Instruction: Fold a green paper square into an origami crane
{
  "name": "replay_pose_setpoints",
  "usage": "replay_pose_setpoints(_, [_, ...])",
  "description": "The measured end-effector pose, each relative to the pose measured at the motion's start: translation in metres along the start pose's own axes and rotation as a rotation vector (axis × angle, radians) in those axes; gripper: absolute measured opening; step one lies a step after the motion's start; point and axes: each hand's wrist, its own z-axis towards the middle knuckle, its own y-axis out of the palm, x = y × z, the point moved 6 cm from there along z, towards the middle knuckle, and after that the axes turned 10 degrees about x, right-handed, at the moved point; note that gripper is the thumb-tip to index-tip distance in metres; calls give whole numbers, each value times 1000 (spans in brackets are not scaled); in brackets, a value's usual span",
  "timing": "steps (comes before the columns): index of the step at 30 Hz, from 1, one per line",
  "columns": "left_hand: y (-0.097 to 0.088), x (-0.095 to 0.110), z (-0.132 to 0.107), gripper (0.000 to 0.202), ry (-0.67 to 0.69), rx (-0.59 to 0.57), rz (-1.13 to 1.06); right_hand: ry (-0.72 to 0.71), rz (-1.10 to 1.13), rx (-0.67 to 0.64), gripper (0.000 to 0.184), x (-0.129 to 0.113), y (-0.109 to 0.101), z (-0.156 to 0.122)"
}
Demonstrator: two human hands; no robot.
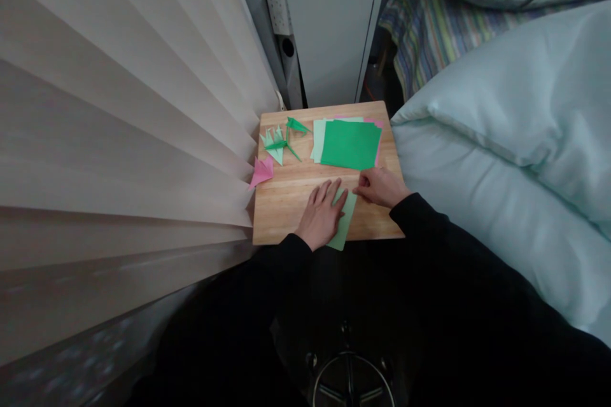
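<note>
A light green sheet of paper [344, 226], seemingly folded into a narrow strip, lies at the front of the small wooden table, one end jutting past the edge. My left hand [324, 213] rests flat over its left side with fingers spread. At the strip's upper right corner, my right hand [380, 186] has thumb and forefinger pinched together; whether the paper's edge is between them is too small to make out. Just above my hands sits a stack of paper with a dark green sheet [351, 145] on top and paler green and pink edges showing.
Folded paper figures, green [286, 142] and pink [262, 172], stand at the left of the wooden tabletop [286, 203]. A pleated curtain [143, 140] borders the left side. A bed with a pale blue quilt [501, 140] lies right; a white cabinet [331, 32] stands behind.
</note>
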Motion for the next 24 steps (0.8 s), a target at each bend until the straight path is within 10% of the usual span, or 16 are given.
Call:
replay_pose_setpoints(11, [-9,-39,14,66,-727,235,-775,88,110,165,38,-16,6,-16])
replay_pose_setpoints(16, [-28,-28,9,32,-680,272,-1415,5,797,150,28,-29,-1,-18])
replay_pose_setpoints(24, [-106,-7,-7,23,-479,550,-1108,22,1119,162,40,-58,-36,-61])
